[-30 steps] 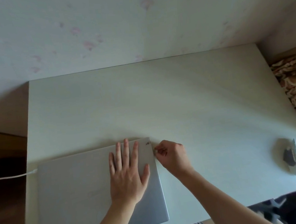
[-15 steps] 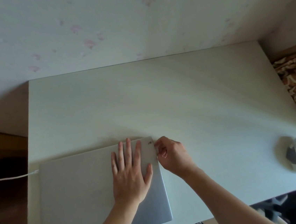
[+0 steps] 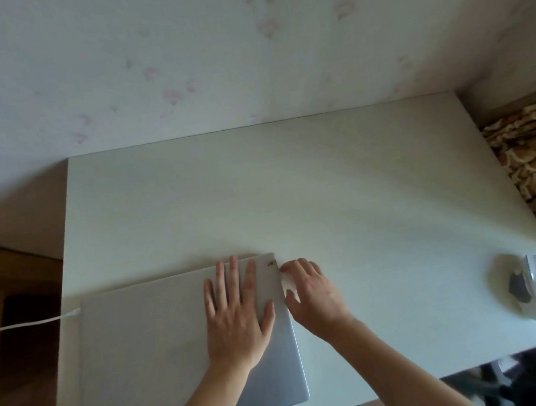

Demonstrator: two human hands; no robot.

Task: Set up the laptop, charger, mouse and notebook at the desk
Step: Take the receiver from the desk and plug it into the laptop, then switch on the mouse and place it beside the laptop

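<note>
- A closed silver laptop (image 3: 181,337) lay on the counter (image 3: 342,201), left hand (image 3: 236,318) flat on its lid.
- Right hand (image 3: 309,292) pinched a small white object, likely a plug, at the laptop's right edge.
- Forced crooked, the plug could jam the port.

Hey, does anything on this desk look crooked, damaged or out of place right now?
Nothing damaged or spilled. The closed laptop lies a little askew to the desk edge, and its near corner overhangs the front edge. The mouse sits far right.
</note>
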